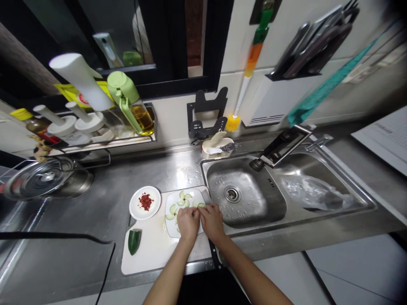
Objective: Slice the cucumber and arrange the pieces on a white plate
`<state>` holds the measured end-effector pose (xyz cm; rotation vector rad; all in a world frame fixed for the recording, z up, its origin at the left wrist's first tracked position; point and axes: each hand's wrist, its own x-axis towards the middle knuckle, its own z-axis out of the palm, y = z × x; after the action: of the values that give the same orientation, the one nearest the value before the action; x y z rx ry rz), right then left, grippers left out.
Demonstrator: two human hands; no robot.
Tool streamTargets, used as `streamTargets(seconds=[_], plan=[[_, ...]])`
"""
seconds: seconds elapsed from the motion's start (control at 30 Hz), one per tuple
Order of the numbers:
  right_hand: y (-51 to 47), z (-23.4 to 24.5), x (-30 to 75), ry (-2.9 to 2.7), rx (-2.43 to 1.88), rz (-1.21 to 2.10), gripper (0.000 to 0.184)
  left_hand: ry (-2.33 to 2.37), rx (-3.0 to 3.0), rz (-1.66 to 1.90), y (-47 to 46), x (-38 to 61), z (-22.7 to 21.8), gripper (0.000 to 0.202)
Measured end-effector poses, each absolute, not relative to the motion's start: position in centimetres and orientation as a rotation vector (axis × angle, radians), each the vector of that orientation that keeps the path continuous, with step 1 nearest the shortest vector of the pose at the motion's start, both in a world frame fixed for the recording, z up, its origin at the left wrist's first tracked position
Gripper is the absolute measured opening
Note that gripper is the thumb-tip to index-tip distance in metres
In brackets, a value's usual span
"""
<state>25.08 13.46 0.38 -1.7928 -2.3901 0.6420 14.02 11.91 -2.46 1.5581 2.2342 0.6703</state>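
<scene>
A white square plate [171, 199] lies on the white cutting board [149, 250], with several pale green cucumber slices [173, 209] arranged on it. My left hand [188, 222] is closed over the plate's right part, fingertips together. Right beside it, my right hand [212, 220] is closed too, its fingertips meeting the left ones near a cucumber slice [201, 205]. What the fingers pinch is hidden. A knife [214, 254] lies along the board's right edge, partly under my right forearm. A cucumber piece [134, 242] rests at the board's left. A small round plate [135, 207] holds red bits [146, 202].
To the right is a steel double sink [219, 169] with a faucet [280, 146] and a plastic bag [314, 192]. A pot [76, 184] stands at the left, below a rack with an oil bottle [141, 118]. Knives [314, 46] hang in a wall holder.
</scene>
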Motion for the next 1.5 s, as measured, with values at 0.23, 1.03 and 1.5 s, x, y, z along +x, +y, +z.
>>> streamTargets(seconds=[0.23,1.03,1.5], plan=[[13.5,0.6,25.2,-2.388,-1.798,0.638,0.026,2.226,1.551,0.656,11.9,13.9,-2.3,0.025],[12.8,1.7,25.5,-2.31,-1.809,0.587,0.029,2.209,1.537,0.783,11.3,11.4,0.2,0.02],[10.8,2.5,23.1,-2.386,-1.647,0.673,0.026,2.607,1.31,0.456,7.9,-2.7,0.6,0.027]])
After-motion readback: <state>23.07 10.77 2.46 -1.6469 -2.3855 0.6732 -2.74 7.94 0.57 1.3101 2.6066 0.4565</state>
